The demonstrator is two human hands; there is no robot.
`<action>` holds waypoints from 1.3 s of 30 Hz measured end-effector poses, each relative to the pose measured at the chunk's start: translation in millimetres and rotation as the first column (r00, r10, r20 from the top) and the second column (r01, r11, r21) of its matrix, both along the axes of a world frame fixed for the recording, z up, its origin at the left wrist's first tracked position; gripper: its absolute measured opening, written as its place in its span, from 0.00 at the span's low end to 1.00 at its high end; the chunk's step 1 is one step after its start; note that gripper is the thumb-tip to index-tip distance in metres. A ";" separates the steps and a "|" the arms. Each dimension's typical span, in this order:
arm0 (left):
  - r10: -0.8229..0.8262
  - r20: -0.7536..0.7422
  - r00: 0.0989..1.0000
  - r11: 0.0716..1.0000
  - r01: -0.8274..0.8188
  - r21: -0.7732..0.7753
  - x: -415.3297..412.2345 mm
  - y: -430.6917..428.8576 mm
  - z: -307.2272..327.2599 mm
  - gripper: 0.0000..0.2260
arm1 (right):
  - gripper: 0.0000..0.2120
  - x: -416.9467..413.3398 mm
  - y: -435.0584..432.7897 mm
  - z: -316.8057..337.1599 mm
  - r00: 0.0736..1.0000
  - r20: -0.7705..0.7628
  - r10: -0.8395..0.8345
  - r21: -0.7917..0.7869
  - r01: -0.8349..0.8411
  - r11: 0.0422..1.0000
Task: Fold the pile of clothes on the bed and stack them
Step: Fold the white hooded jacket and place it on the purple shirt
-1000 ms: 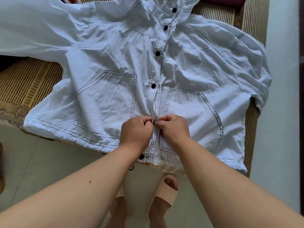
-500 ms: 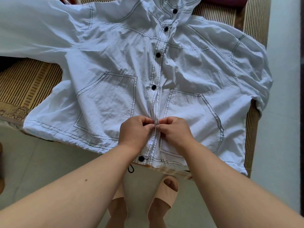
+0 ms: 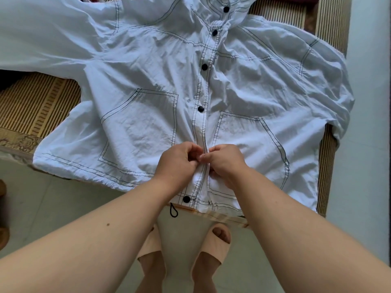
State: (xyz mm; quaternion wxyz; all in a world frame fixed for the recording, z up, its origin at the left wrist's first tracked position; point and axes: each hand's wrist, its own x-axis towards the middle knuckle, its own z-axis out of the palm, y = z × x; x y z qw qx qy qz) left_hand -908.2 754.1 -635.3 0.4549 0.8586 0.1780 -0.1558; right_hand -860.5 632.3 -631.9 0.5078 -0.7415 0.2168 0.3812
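Note:
A white jacket (image 3: 148, 85) with dark stitching and black snap buttons lies spread front-up on the bed, sleeves out to both sides. My left hand (image 3: 177, 163) and my right hand (image 3: 224, 161) meet at the button placket just above the hem. Each pinches one edge of the placket, fingers curled, knuckles almost touching. The lowest snap (image 3: 186, 199) shows below my left wrist, and a black drawstring loop (image 3: 174, 212) hangs off the hem.
A striped woven mat (image 3: 36, 102) covers the bed, which ends right in front of me. My feet in beige slippers (image 3: 213, 248) stand on the pale tiled floor (image 3: 42, 204). A pale wall or floor strip (image 3: 368, 144) runs along the right side.
Both hands stayed at the placket, fingers shifting slightly as they work the fabric edges together. The jacket's lower front has been drawn a little upward.

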 end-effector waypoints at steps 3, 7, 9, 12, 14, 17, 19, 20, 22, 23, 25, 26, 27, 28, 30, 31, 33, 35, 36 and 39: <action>-0.021 0.051 0.998 0.989 0.013 0.144 -16.0 -6.6 1.8 0.07 | 0.09 -4.7 -0.8 3.7 0.989 0.110 0.103 -0.037 -0.100 0.994; -0.189 -0.133 0.973 0.915 0.224 0.337 -54.0 -9.5 0.6 0.17 | 0.09 -39.7 -8.9 14.8 0.933 0.282 0.225 -0.226 -0.164 0.960; -0.220 -0.187 0.957 0.855 0.282 0.435 -65.6 -11.0 -1.9 0.18 | 0.09 -69.5 -14.2 17.5 0.902 0.361 0.237 -0.349 -0.105 0.931; -0.223 -0.175 0.959 0.846 0.279 0.455 -74.3 -11.7 -4.1 0.19 | 0.04 -111.1 -17.1 13.3 0.901 0.362 0.239 -0.392 -0.086 0.916; -0.265 -0.130 0.955 0.863 0.295 0.410 -84.4 -8.1 -3.9 0.24 | 0.06 -128.4 -13.6 8.8 0.941 0.209 0.268 -0.415 -0.162 0.895; -0.399 0.001 0.917 0.834 0.362 0.416 -96.7 3.8 0.0 0.30 | 0.20 -134.8 -3.5 2.2 0.997 -0.068 -0.025 -0.284 0.005 0.959; -0.431 0.120 0.894 0.838 0.347 0.422 -98.0 12.6 -1.5 0.27 | 0.17 -133.5 4.2 1.8 0.907 -0.174 -0.384 -0.170 0.356 0.919; -0.430 0.155 0.889 0.850 0.341 0.403 -95.7 15.9 -1.4 0.23 | 0.14 -132.9 8.0 3.7 0.831 -0.217 -0.513 -0.121 0.498 0.858; -0.388 0.171 0.906 0.888 0.317 0.332 -90.0 19.8 0.9 0.15 | 0.09 -131.7 14.4 10.2 0.723 -0.283 -0.631 -0.069 0.641 0.765; -0.346 0.165 0.924 0.911 0.289 0.292 -88.2 21.4 1.8 0.13 | 0.08 -131.7 16.3 14.1 0.696 -0.298 -0.654 -0.061 0.670 0.740; -0.283 0.137 0.949 0.943 0.248 0.223 -86.3 24.5 4.8 0.12 | 0.08 -131.6 18.9 20.7 0.658 -0.322 -0.681 -0.043 0.708 0.705; -0.277 0.142 0.950 0.947 0.245 0.208 -86.1 26.2 6.3 0.12 | 0.08 -131.8 19.6 22.1 0.635 -0.341 -0.693 -0.028 0.730 0.683; -0.289 0.148 0.946 0.945 0.257 0.205 -86.5 27.9 7.6 0.13 | 0.08 -131.8 20.2 23.9 0.611 -0.361 -0.705 -0.011 0.753 0.658; -0.312 0.149 0.938 0.938 0.280 0.204 -87.1 29.7 8.8 0.13 | 0.08 -131.4 21.1 25.8 0.594 -0.377 -0.710 0.010 0.770 0.638; -0.348 0.149 0.926 0.928 0.318 0.195 -89.8 32.1 8.8 0.16 | 0.10 -131.3 23.9 27.0 0.586 -0.398 -0.706 0.057 0.784 0.619; -0.348 0.148 0.926 0.929 0.319 0.189 -91.2 32.6 8.4 0.16 | 0.10 -131.3 25.9 27.9 0.587 -0.408 -0.699 0.076 0.785 0.615; -0.342 0.149 0.928 0.931 0.312 0.190 -91.9 31.7 9.5 0.14 | 0.11 -131.2 29.1 29.2 0.581 -0.424 -0.695 0.088 0.790 0.606; -0.362 0.184 0.914 0.920 0.318 0.228 -91.8 31.0 11.3 0.09 | 0.11 -130.7 31.8 28.5 0.575 -0.406 -0.710 0.088 0.798 0.596; -0.372 0.201 0.906 0.915 0.322 0.242 -91.7 30.7 13.5 0.08 | 0.11 -129.9 32.9 28.2 0.574 -0.394 -0.718 0.084 0.800 0.594; -0.396 0.264 0.880 0.907 0.329 0.264 -91.1 31.8 17.2 0.14 | 0.10 -128.6 33.8 26.1 0.589 -0.365 -0.721 0.080 0.792 0.606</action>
